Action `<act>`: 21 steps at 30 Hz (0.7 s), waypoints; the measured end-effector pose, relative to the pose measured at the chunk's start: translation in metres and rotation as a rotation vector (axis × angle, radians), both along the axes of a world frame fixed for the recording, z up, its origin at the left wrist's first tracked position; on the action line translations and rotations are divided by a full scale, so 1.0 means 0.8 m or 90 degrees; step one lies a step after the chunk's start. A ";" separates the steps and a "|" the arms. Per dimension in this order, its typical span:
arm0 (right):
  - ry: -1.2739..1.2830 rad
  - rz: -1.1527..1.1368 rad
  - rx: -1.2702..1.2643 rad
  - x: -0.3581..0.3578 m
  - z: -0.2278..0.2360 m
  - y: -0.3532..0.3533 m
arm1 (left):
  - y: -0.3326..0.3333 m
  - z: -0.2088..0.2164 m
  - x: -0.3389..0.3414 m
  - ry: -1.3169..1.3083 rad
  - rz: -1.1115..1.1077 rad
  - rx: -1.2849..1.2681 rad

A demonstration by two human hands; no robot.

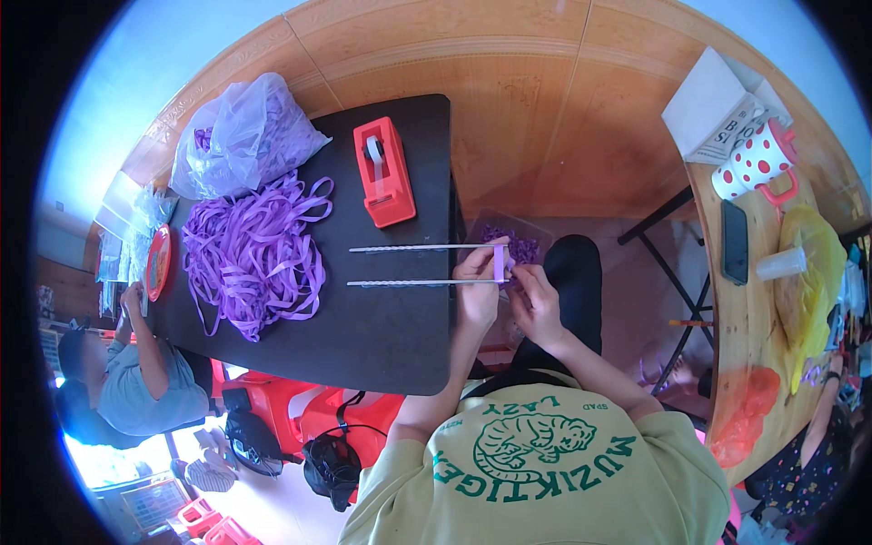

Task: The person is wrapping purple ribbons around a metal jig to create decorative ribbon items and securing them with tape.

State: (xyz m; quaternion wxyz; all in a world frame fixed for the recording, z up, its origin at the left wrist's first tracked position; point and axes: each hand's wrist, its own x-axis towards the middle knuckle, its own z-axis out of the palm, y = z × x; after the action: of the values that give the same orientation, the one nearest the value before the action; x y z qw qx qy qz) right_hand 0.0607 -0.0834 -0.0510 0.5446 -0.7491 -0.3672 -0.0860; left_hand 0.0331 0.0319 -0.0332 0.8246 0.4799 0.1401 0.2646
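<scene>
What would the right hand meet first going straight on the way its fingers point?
The right hand would likely meet the purple ribbon across the right ends of the two metal rods. Its fingers look very close or already touching; depth is unclear.

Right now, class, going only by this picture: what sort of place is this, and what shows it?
Probably a small handicraft workroom, though it could be a home: a heap of purple ribbon lies on a black table, with a red tape dispenser and two metal rods nearby.
</scene>
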 end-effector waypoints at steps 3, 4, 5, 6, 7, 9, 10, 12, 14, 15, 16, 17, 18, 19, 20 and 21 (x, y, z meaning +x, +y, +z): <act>0.007 0.035 -0.010 -0.006 -0.002 -0.008 | 0.001 0.001 -0.004 0.040 -0.014 0.011; 0.018 0.058 -0.019 -0.008 -0.002 -0.011 | 0.001 0.000 -0.006 0.040 -0.015 0.010; 0.018 0.057 -0.020 -0.011 -0.003 -0.012 | 0.002 -0.002 -0.008 0.038 -0.014 0.024; 0.038 0.083 0.003 -0.013 -0.004 -0.013 | 0.002 -0.004 -0.010 0.036 -0.013 0.038; 0.058 0.109 0.026 -0.015 -0.005 -0.014 | 0.001 -0.006 -0.013 0.037 -0.013 0.038; 0.105 0.120 0.043 -0.023 -0.003 -0.017 | -0.001 -0.009 -0.017 0.046 0.009 0.047; 0.151 0.130 0.059 -0.025 -0.002 -0.018 | -0.002 -0.009 -0.018 0.047 0.009 0.047; 0.215 0.153 0.060 -0.025 -0.002 -0.021 | -0.003 -0.007 -0.020 -0.004 0.053 0.105; 0.279 0.175 0.062 -0.026 -0.002 -0.022 | -0.002 -0.009 -0.022 0.012 0.021 0.032; 0.378 0.194 0.118 -0.026 0.003 -0.019 | -0.001 -0.011 -0.023 0.026 -0.009 -0.041; 0.477 0.213 0.174 -0.027 0.008 -0.016 | 0.000 -0.012 -0.024 0.027 -0.008 -0.040; 0.478 0.214 0.175 -0.026 0.014 -0.014 | 0.001 -0.013 -0.025 0.035 -0.026 -0.078; 0.517 0.230 0.203 -0.024 0.026 -0.013 | 0.001 -0.012 -0.025 0.044 -0.045 -0.118; 0.557 0.246 0.230 -0.021 0.032 -0.012 | 0.001 -0.011 -0.025 0.044 -0.046 -0.119; 0.557 0.245 0.230 -0.017 0.033 -0.011 | 0.001 -0.010 -0.026 0.034 -0.046 -0.132; 0.550 0.238 0.203 -0.014 0.035 -0.009 | 0.001 -0.008 -0.026 0.023 -0.046 -0.144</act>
State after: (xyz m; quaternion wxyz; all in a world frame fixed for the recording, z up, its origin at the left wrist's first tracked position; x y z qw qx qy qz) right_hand 0.0498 -0.0906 -0.0233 0.7610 -0.5449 -0.2184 0.2762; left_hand 0.0122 0.0325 -0.0393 0.8797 0.3934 0.1668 0.2086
